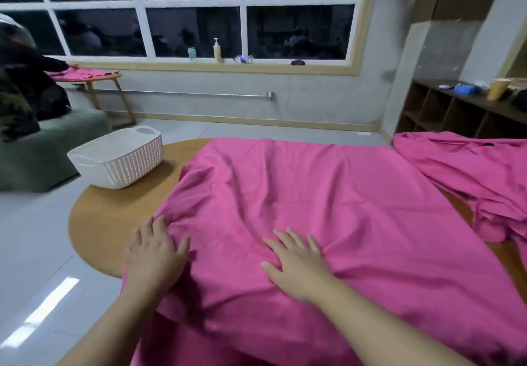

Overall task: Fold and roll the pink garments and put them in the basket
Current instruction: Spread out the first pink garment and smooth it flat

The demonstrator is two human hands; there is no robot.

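A large pink garment [328, 208] lies spread over most of the round wooden table [108, 217]. My left hand [155, 254] rests at the garment's left edge, its fingertips tucked into bunched cloth there. Flat on the cloth near the front, fingers straight and spread, lies my right hand [296, 263]. A white woven basket [117, 157] stands with nothing visible inside at the table's far left edge. More pink garments [470, 177] lie in a loose heap at the right.
A green sofa [42, 148] with a person in dark clothes sits at the left. Behind it a small wooden side table [99, 80] carries more pink cloth. A dark shelf unit [456, 111] stands at the right. Grey tiled floor surrounds the table.
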